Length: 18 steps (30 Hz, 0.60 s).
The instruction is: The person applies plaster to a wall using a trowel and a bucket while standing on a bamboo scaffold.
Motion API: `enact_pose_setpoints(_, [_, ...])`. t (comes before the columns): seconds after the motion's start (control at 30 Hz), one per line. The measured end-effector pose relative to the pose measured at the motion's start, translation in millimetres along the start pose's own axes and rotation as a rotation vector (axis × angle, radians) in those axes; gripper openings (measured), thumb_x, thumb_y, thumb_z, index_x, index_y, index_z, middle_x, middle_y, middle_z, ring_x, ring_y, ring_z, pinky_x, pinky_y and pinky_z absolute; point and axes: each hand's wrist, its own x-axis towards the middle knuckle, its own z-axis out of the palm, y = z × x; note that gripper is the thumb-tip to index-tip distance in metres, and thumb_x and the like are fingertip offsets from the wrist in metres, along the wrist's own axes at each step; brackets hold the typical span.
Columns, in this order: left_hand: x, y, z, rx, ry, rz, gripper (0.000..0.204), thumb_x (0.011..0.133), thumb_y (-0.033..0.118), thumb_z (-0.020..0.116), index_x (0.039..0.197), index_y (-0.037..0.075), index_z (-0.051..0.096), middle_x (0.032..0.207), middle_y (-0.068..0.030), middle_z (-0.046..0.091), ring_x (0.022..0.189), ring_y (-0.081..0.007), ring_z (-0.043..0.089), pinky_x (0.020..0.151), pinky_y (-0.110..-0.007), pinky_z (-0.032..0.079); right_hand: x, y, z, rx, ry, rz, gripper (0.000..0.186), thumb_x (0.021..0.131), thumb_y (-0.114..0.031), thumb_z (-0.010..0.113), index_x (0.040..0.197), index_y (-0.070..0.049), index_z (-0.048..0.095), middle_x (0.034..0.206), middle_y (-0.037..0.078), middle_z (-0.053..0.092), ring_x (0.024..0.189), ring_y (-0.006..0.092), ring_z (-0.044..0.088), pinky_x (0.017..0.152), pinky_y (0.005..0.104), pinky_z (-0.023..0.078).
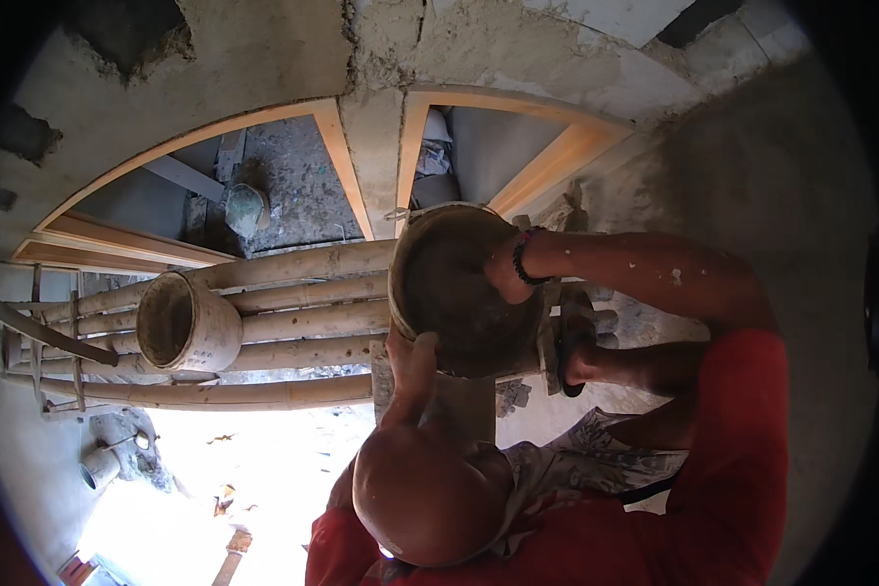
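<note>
A round, mortar-smeared bucket stands tilted toward me at the end of the bamboo poles. My left hand is closed on its near-left rim, with the thumb over the edge. From the right, my right hand, with a dark beaded bracelet at the wrist, reaches inside the same bucket. Its fingers are lost in the dark interior, so what they touch or hold is hidden. Grey-brown mortar coats the inside. A second mortar-stained bucket lies tipped on the poles farther left.
Bamboo poles form a raised platform across the middle. Behind them rises a rough plastered wall with wood-framed arched openings. A sandaled foot rests right of the bucket. Bright ground lies below, with a pail at lower left.
</note>
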Motion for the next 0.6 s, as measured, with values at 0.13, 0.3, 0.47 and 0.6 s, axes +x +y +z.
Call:
enact_pose_setpoints(0.13, [5, -12, -4, -0.030, 0.011, 0.008, 0.051, 0.070, 0.002, 0.055, 0.120, -0.005, 0.055, 0.101, -0.0096, 0.065, 0.088, -0.0164, 0.059, 0.077, -0.028, 0.048, -23, -9, 6, 0.598, -0.069, 0.084, 0.035, 0.086, -0.027, 0.056, 0.111, -0.006, 0.069, 0.106, 0.019, 0.069, 0.101, 0.0311, 0.066, 0.090, 0.0422, 0.051])
enact_pose_setpoints(0.3, [1, -5, -5, -0.019, -0.014, -0.085, 0.053, 0.069, 0.002, 0.056, 0.122, -0.004, 0.055, 0.103, -0.0096, 0.065, 0.091, -0.0174, 0.059, 0.083, -0.029, 0.048, -54, -5, 40, 0.736, 0.440, -0.132, 0.033, 0.086, -0.030, 0.059, 0.108, -0.007, 0.067, 0.103, 0.019, 0.069, 0.098, 0.0308, 0.066, 0.088, 0.0416, 0.051])
enact_pose_setpoints(0.47, [4, -6, -6, -0.042, -0.017, -0.101, 0.056, 0.069, 0.000, 0.055, 0.124, -0.004, 0.053, 0.107, -0.0109, 0.063, 0.094, -0.0180, 0.058, 0.085, -0.029, 0.047, -89, -6, 25, 0.464, 0.698, 0.252, 0.030, 0.088, -0.026, 0.058, 0.112, -0.009, 0.064, 0.098, 0.017, 0.068, 0.099, 0.0331, 0.066, 0.082, 0.0482, 0.053])
enact_pose_setpoints(0.6, [0, 4, 0, 0.016, -0.001, -0.082, 0.058, 0.069, -0.001, 0.055, 0.126, -0.004, 0.052, 0.108, -0.0115, 0.062, 0.095, -0.0187, 0.058, 0.085, -0.029, 0.047, -50, -13, 40, 0.285, 0.587, 0.412, 0.021, 0.087, -0.019, 0.059, 0.098, -0.005, 0.070, 0.103, 0.015, 0.069, 0.103, 0.0363, 0.065, 0.078, 0.0499, 0.055])
